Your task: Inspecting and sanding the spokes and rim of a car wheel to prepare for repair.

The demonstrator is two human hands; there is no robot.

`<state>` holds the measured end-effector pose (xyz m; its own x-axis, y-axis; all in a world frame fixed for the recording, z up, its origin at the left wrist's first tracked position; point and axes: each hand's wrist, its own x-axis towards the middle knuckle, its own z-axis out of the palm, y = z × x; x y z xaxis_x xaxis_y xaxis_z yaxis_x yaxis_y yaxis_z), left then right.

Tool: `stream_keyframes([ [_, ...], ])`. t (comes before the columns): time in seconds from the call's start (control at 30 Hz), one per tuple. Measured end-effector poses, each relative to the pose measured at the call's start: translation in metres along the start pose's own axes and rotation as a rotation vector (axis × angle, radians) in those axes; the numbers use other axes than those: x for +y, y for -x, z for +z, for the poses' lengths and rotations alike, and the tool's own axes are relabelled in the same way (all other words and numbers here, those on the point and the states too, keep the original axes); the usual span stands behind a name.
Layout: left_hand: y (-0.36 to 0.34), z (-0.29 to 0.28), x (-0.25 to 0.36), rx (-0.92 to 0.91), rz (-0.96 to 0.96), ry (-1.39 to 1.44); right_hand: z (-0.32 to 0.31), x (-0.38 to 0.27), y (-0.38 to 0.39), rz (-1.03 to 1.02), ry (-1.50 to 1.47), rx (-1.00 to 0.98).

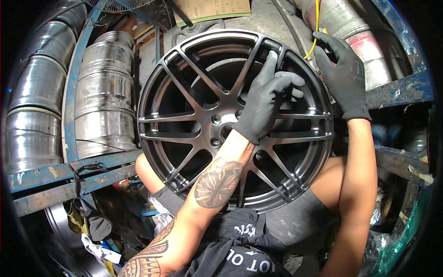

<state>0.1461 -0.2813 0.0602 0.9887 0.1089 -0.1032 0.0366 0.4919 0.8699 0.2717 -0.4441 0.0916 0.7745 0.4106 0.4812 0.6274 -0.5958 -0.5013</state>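
Observation:
A large dark grey multi-spoke car wheel (220, 96) faces me, its lower edge between my thighs. My left hand (265, 101), in a black glove, reaches over the right part of its face. One finger stretches up to the gap between two spokes near the upper rim; the others curl loosely, and nothing shows in them. Beside the upper right rim is my right hand (344, 71), also gloved, its fingers bent but apart. A thin yellow cord (316, 18) runs down past its fingertips; whether they touch the cord I cannot tell.
Stacked bare-metal wheel barrels (105, 87) stand on the left behind a blue metal frame (69, 92). Further barrels (360, 37) lie at the upper right by another blue beam (401, 90). Cardboard (212, 10) sits at the back. Cloths (94, 221) hang lower left; green plastic (406, 235) is lower right.

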Motion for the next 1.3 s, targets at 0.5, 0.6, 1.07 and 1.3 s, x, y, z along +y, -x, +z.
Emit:
stream_keyframes([
  [0.5,0.028,-0.134,0.086,0.527,0.939,-1.751,-0.01,-0.007,0.013,0.092,0.024,-0.377],
  [0.6,0.019,-0.153,0.121,0.491,0.742,-2.051,-0.009,-0.003,0.019,0.073,0.126,-0.386],
  [1.07,-0.05,-0.123,0.149,0.062,0.279,-1.676,0.006,0.001,0.021,0.0,0.239,-0.222],
  [1.3,-0.019,-0.131,0.1,0.201,0.648,-2.143,-0.003,0.012,0.016,0.096,0.026,-0.164],
])
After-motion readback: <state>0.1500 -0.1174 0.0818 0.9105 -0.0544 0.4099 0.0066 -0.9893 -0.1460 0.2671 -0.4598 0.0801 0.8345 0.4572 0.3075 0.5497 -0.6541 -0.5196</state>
